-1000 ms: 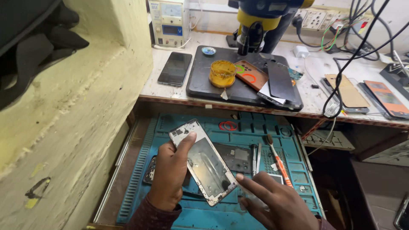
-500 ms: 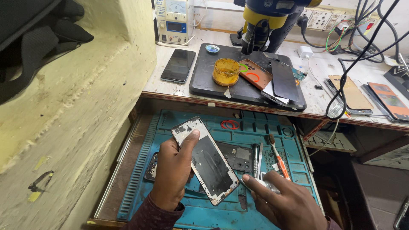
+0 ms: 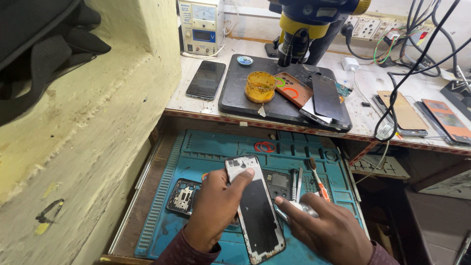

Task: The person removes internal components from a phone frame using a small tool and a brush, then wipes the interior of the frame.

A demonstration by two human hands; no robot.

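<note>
While I watched the head view, a cream box-shaped meter [image 3: 199, 25] with a blue display panel stood at the far edge of the bench, and a round amber jar [image 3: 259, 86] sat on the black pad [image 3: 235, 100] nearer me. Lower down, I saw the left hand [image 3: 212, 212] curled around an opened phone [image 3: 254, 208] over the blue work mat [image 3: 211, 147], thumb pressed on its pale upper end and fingers wrapped behind it. Just to its right, the right hand [image 3: 327, 230] lay with its fingers loosely spread, the forefinger [image 3: 290, 208] touching the phone's right edge, closed on nothing.
</note>
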